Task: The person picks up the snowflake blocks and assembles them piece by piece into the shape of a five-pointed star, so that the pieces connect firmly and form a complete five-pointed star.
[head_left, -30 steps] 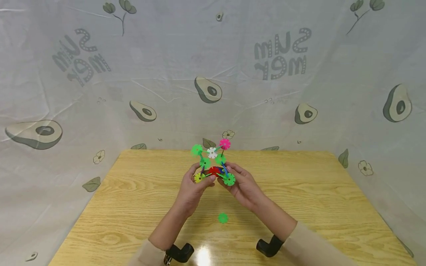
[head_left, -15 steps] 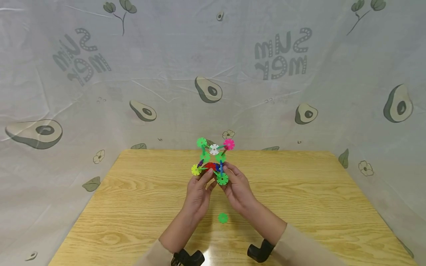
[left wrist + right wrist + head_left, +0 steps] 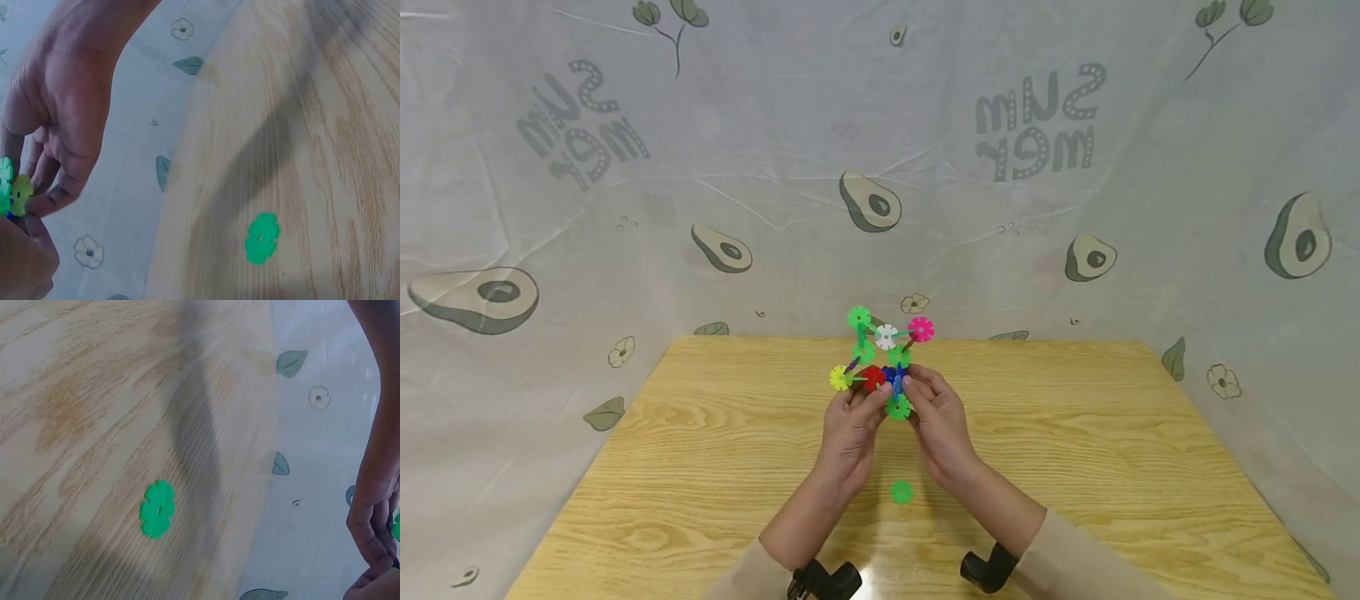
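Observation:
Both hands hold up a structure of slotted snowflake discs above the table in the head view. My left hand (image 3: 850, 437) pinches it low in the middle, thumb tip between the red disc (image 3: 873, 379) and the lower green disc (image 3: 898, 407). On the other side my right hand (image 3: 942, 429) pinches at the edge-on blue disc (image 3: 898, 381). A yellow disc (image 3: 840, 378) sticks out to the left. Higher up are a white disc (image 3: 886, 337), a pink disc (image 3: 921, 329) and several green ones. The fingers behind the structure are partly hidden.
A loose green disc (image 3: 902, 492) lies flat on the wooden table (image 3: 1075, 467), below the hands; both wrist views show it too. A patterned curtain (image 3: 955, 225) hangs behind the table and along its sides. Black mounts (image 3: 988, 568) sit at the wrists.
The structure has turned and risen slightly. My left thumb has shifted from beside the yellow disc toward the lower green one, and my hands have come closer together. The loose disc stays put.

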Tool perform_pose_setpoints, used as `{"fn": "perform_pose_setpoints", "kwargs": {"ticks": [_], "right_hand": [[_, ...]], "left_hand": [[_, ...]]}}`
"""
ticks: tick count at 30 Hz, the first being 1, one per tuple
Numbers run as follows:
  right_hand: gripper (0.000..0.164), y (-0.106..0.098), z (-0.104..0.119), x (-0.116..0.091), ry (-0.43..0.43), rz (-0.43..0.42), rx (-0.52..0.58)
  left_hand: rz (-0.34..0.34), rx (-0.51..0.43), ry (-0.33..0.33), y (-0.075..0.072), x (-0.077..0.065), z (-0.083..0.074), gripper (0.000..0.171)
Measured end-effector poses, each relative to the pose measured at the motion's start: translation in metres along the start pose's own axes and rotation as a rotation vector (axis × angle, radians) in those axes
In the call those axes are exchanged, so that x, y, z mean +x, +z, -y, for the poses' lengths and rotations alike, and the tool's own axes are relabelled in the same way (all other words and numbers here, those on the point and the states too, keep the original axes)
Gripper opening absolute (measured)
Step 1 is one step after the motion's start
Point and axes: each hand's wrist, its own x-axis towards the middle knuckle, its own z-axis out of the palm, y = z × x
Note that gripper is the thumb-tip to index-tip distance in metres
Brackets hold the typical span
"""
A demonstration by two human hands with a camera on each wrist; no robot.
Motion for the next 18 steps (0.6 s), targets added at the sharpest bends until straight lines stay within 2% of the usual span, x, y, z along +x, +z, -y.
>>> {"fn": "perform_pose_setpoints", "kwargs": {"ticks": [4, 9, 18], "right_hand": [[0.035, -0.002, 0.001, 0.000, -0.039, -0.001, -0.049], [0.034, -0.005, 0.001, 0.002, -0.041, 0.001, -0.089], [0.031, -0.011, 0.003, 0.006, -0.031, 0.005, -0.068]], "left_hand": [[0.004, 0.023, -0.012, -0.001, 0.000, -0.001, 0.048], [0.011, 0.042, -0.036, -0.004, -0.001, -0.002, 0.051], [0.054, 0.032, -0.069, -0.006, -0.001, -0.005, 0.047]]}}
